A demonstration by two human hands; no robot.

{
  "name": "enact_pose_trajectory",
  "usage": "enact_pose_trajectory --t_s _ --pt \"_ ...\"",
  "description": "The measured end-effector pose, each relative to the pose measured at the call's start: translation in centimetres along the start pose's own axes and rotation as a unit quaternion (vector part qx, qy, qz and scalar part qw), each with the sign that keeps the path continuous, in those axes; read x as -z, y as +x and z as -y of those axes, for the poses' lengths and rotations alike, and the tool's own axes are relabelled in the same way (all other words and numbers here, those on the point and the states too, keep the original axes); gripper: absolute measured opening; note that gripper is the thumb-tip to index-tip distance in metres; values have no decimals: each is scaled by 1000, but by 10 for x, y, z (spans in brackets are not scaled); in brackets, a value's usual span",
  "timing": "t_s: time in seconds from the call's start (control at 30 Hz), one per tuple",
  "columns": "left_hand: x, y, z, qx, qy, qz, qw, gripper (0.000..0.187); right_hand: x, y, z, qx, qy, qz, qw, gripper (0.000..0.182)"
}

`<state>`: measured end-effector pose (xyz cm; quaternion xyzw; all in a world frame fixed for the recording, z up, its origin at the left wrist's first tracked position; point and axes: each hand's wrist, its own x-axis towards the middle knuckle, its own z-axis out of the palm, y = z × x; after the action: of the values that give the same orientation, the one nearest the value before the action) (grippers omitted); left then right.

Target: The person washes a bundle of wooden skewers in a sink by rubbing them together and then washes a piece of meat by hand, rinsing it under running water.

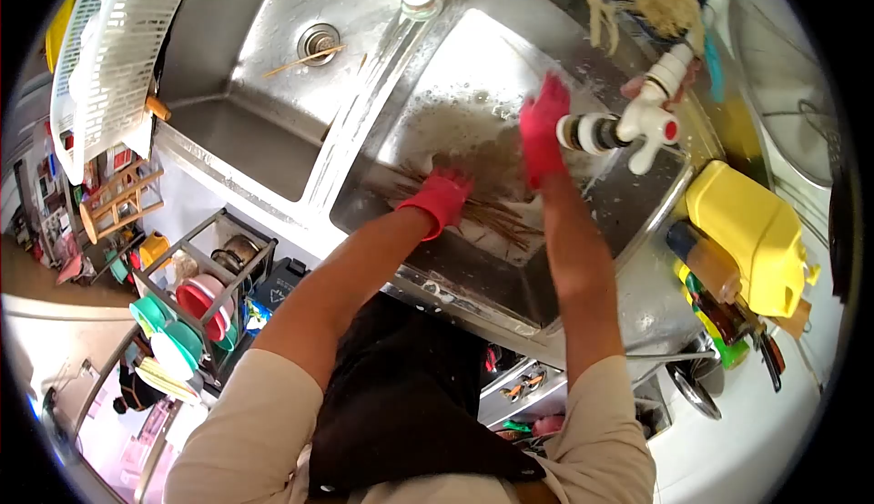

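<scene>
Well over in the upper left of the frame, a white rack (137, 58) stands beside the left basin (250, 144), where a thin stick (303, 61) lies across the drain (319, 40). Toward the centre comes the right basin (455, 299), with foamy, murky water in it, and low in that basin sits a loose bundle of thin brown sticks (498, 220). The bundle's long axis slants from upper left to lower right, passing under the person's left hand (443, 196), which is plainly the nearer one. Seen from its fingers, most of the visible length runs off toward the lower right. That gloved hand reaches in from the lower left, palm side down on the sticks; its fingertips are blurred, so whether they grip or merely press cannot be told. Farther right, the gloved right hand (546, 124) is apart from the bundle, above its right end in the frame, its forearm upright and its fingers pointing to the top. Nothing shows in those fingers, though how tightly they curl is unclear. Just beside that hand is a white tap (648, 120), and a yellow jug (746, 235) rests at the right.
</scene>
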<state>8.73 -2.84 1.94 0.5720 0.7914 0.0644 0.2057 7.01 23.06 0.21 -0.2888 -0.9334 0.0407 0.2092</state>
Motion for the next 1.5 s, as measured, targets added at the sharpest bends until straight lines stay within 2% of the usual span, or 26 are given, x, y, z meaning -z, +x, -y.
enact_pose_trajectory --t_s 0.03,0.07,0.1,0.13,0.17,0.23,0.27,0.4,0.43,0.5,0.53,0.6,0.67,0.73,0.8,0.83,0.9,1.0,1.1,1.17,1.2,1.27,1.33,1.37,1.43,1.5 --pt "8 1 -4 4 0 5 1000 41 -6 22 -3 18 -1 -1 1000 47" --pt "30 7 -9 3 13 162 987 37 -13 28 1 17 2 2 1000 47" --pt "43 13 -12 0 26 312 950 34 -19 34 2 -13 -13 103 995 48" --pt "43 14 -13 1 26 311 950 34 -23 38 3 -40 -28 202 978 48" --pt "44 13 -13 -2 20 303 953 33 -31 33 -1 -38 -27 200 979 48" --pt "47 12 -9 0 15 295 955 32 -50 14 -10 19 -31 368 929 43" --pt "47 10 -9 10 -9 289 957 31 -36 8 -4 11 61 379 923 34" --pt "40 6 -5 -49 -19 211 976 23 25 -30 16 -45 95 361 927 26" --pt "34 5 -6 -50 -21 210 976 23 37 -41 17 -39 123 310 942 24" --pt "30 6 -8 80 -79 259 959 21 53 -61 20 -35 147 254 955 23" --pt "33 6 -8 77 -81 259 959 21 61 -74 23 -61 213 274 936 24" --pt "56 2 -7 -46 31 289 956 21 70 -106 23 -95 276 297 909 25" --pt "56 -1 -2 -30 10 289 957 20 72 -129 20 9 279 472 836 33" --pt "37 -9 9 -13 -10 286 958 19 83 -142 28 21 280 508 814 36" --pt "15 -21 21 -70 45 114 990 19 90 -146 44 34 284 543 789 39" --pt "9 -20 21 -74 46 116 989 19 94 -143 52 7 290 572 767 42" --pt "18 -16 12 -24 95 263 960 19 107 -137 65 -22 296 603 741 45" --pt "35 -12 10 -26 107 349 931 21 112 -138 75 -26 377 624 684 49" --pt "41 -22 20 -32 19 291 956 25 79 -163 61 -119 476 594 637 51" --pt "63 -21 21 -18 22 305 952 25 41 -178 34 -266 563 622 475 47" --pt "66 -21 20 -8 20 316 949 25 55 -162 38 -265 564 621 475 47" --pt "67 -27 18 -3 4 287 958 25 84 -140 37 -170 402 655 617 47" --pt "61 -29 11 1 -13 257 966 25 92 -144 43 -142 391 637 649 48" --pt "56 -29 7 22 0 311 950 25 92 -146 46 -109 382 618 678 49" --pt "47 -21 8 50 16 359 932 26 87 -146 55 -49 386 628 674 48" --pt "42 -14 12 93 -120 341 928 28 86 -145 68 5 393 637 663 48"
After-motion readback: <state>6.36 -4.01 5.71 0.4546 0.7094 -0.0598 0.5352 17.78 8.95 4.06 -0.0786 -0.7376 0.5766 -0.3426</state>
